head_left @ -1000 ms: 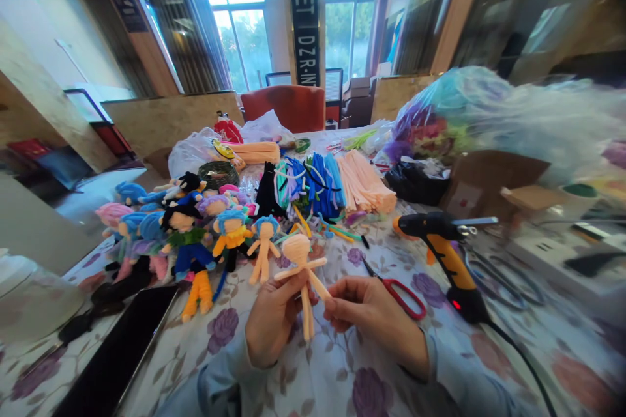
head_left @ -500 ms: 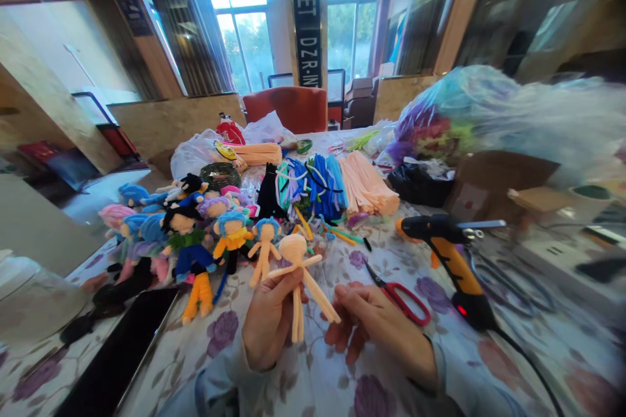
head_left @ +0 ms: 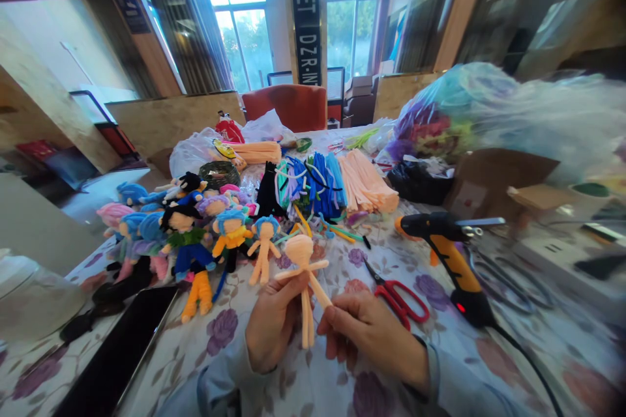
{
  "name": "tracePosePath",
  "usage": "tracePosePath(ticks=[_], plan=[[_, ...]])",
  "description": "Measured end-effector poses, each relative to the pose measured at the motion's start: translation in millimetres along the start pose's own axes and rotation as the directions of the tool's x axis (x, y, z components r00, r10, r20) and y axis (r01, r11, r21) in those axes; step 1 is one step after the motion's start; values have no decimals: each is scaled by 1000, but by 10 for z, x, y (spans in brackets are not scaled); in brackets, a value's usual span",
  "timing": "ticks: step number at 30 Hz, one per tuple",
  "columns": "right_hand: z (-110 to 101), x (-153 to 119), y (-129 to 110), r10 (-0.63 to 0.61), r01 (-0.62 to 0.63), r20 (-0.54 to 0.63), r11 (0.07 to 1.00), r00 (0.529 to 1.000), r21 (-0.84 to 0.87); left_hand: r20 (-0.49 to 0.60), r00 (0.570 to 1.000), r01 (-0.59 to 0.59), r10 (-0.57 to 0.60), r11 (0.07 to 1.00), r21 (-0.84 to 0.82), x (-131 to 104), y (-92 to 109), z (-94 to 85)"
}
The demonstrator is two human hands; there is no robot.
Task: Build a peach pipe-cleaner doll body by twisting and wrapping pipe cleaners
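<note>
A peach pipe-cleaner doll (head_left: pixel 299 251), bald and without clothes, is upright just above the table. My left hand (head_left: pixel 274 320) is closed around its body, thumb across the front. My right hand (head_left: pixel 359 329) pinches the end of the doll's leg on the right, which slants outward; the other leg hangs straight down. Behind the doll stands a similar small doll with blue hair (head_left: pixel 265 249). Red-handled scissors (head_left: pixel 402 300) lie beyond my right hand, partly hidden by it.
Finished dolls (head_left: pixel 190 241) crowd the left, near a black phone (head_left: pixel 122 352). Bundles of blue (head_left: pixel 320 186) and peach pipe cleaners (head_left: pixel 369 186) lie at the back. A yellow-black glue gun (head_left: pixel 452 260) stands at the right, its cord trailing forward. Bagged material (head_left: pixel 450 111) sits behind it.
My right hand has closed on the doll's slanting leg, where its fingers were beside it before. The doll and my left hand have shifted slightly right.
</note>
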State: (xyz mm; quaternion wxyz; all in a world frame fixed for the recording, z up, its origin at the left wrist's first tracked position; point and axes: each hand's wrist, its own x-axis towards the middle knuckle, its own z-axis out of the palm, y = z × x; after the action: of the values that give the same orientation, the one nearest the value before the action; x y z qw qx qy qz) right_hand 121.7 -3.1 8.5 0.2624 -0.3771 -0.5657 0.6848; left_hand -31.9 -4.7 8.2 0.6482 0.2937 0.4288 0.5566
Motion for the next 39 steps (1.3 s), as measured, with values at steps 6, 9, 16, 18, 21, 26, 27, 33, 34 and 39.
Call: tracePosePath(ticks=[6, 9, 16, 18, 21, 26, 27, 33, 34, 39], plan=[[-40, -20, -25, -121, 121, 8, 993, 993, 0, 89, 995, 37, -40, 999, 31, -54, -12, 62], [-29, 23, 1, -160, 160, -12, 986, 987, -37, 146, 988, 48, -58, 996, 76, -80, -52, 73], [-58, -1, 22, -255, 226, -110, 948, 961, -226, 123, 992, 30, -41, 996, 85, -69, -86, 53], [-76, -17, 6, -316, 265, -167, 926, 934, -269, 100, 994, 28, -39, 994, 106, -71, -75, 57], [-81, -11, -13, -340, 306, -176, 932, 924, -193, 132, 991, -4, -18, 987, 163, -87, -51, 65], [-75, 37, -22, -396, 369, -211, 916, 894, -158, 187, 982, -61, 2, 950, 307, -110, -4, 64], [-79, 47, -17, -404, 378, -224, 914, 887, -149, 193, 981, -46, -16, 949, 312, -114, 7, 70], [-93, 95, 26, -338, 352, -277, 936, 900, 3, 177, 981, 21, -74, 958, 285, -131, 67, 152], [-89, 98, 26, -305, 330, -266, 943, 915, 54, 164, 984, 23, -72, 959, 283, -126, 64, 153], [-76, 105, 6, -142, 187, -210, 959, 967, 212, 197, 976, 43, -95, 966, 257, -80, -21, 82]])
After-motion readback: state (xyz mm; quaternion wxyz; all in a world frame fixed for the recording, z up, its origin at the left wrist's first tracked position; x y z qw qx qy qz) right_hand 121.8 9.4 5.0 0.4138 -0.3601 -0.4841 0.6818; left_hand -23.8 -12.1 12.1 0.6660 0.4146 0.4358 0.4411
